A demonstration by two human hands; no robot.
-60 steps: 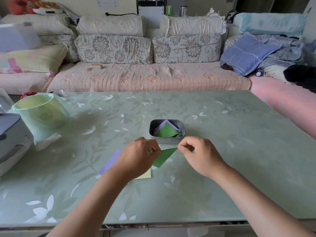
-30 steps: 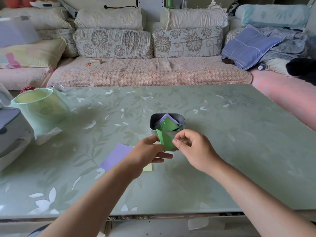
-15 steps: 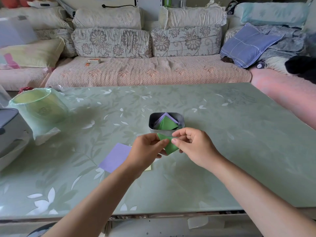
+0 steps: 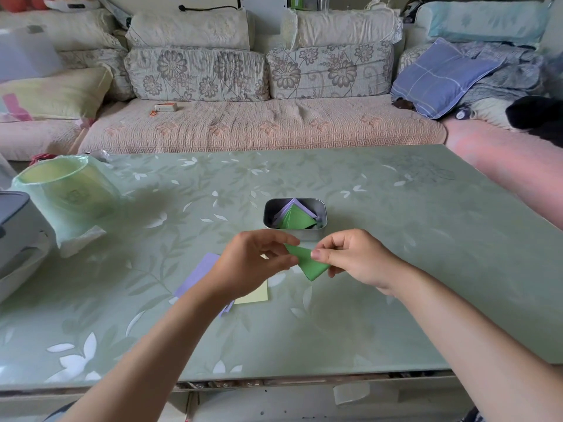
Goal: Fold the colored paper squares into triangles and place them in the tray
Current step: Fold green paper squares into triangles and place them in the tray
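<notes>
Green paper point(image 4: 307, 263) had gone from a wide triangle stretched between the hands to a smaller folded one, pinched thumb-to-fingertip by left hand point(image 4: 253, 266) and right hand point(image 4: 356, 257) at 6 o'clock of the metal tray point(image 4: 323, 208), so probably ready to drop in. That tray already held a green triangle point(image 4: 297, 219) and purple triangles point(image 4: 300, 205); purple square point(image 4: 198, 274) and yellow square point(image 4: 256, 295) waited at 7 o'clock.

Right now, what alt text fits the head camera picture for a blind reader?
A person's left hand and right hand pinch a folded green paper over a table, near a metal tray holding folded green and purple papers. A purple square and a yellow square lie under the left wrist.
</notes>
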